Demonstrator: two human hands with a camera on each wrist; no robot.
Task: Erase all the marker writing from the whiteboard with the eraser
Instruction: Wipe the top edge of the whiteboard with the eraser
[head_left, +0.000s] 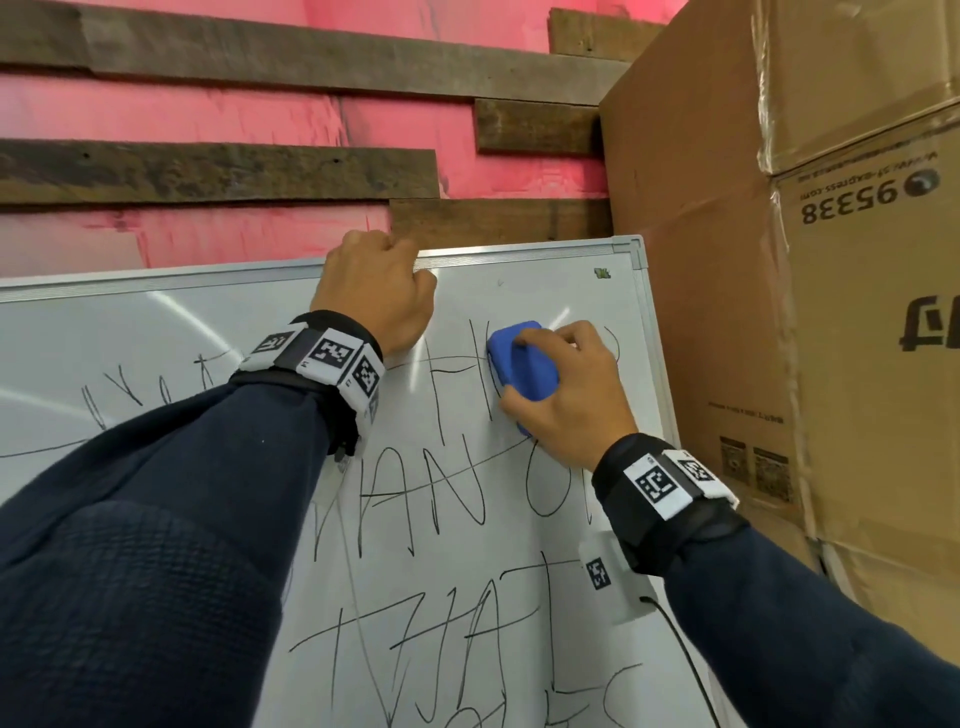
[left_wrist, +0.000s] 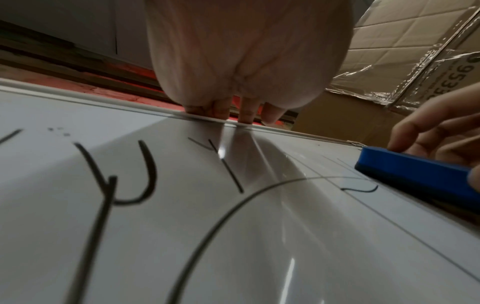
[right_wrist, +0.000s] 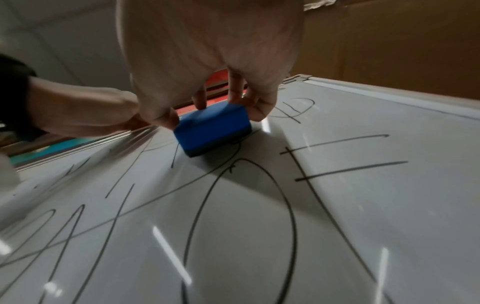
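A person's right hand grips a blue eraser, fingers curled over it, pressed flat to the whiteboard near its top right corner. The left hand hooks its fingers over the board's top edge, just beside the eraser. Black marker writing fills the surface below. Cardboard boxes crowd the right edge.

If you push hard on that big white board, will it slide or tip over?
Probably it could shift: the whiteboard seems to lean against the wall, not hang fixed. That may be why the left hand grips its top edge while the right hand presses the blue eraser on it. Its glossy face looks slippery, so the eraser should glide.
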